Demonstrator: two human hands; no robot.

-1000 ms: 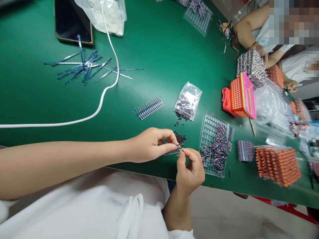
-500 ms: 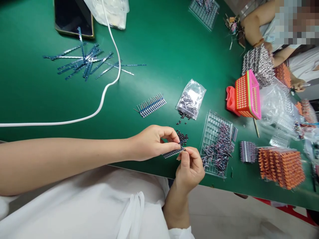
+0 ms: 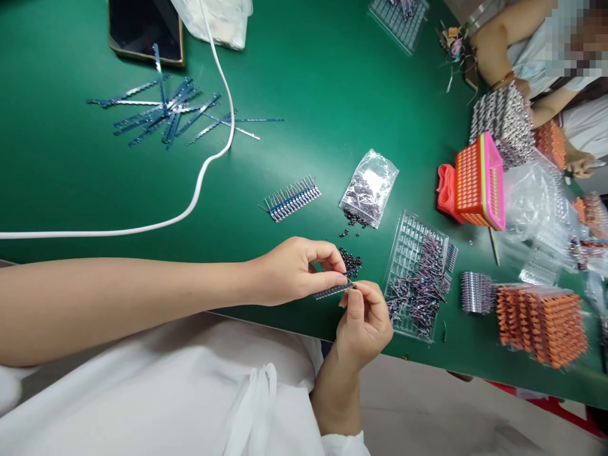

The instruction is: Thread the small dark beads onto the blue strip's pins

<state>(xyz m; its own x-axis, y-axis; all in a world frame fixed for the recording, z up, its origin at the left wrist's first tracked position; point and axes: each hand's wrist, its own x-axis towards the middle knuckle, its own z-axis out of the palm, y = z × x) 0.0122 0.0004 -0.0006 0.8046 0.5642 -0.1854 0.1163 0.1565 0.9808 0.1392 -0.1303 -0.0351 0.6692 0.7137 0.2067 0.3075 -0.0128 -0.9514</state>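
Above the table's near edge, my left hand is closed, thumb and fingers pinching a dark narrow strip of small circuit boards. My right hand is also closed, its thumb and forefinger meeting at the strip's right end; whatever tiny piece lies between them is mostly hidden. Just beyond the fingertips lies a pile of small black beads or parts. A clear zip bag of similar parts spills a few onto the table. To its left rests a blue board strip with thin wire leads.
Right of my hands stands a clear tray with wired parts. Beyond are orange stacked parts, a pink and orange basket and a co-worker's arm. A white cable, blue strips and a phone lie left.
The whole view has shifted slightly, so the table items appear a little further right. Both hands keep their pinch at the strip with hardly any visible movement.
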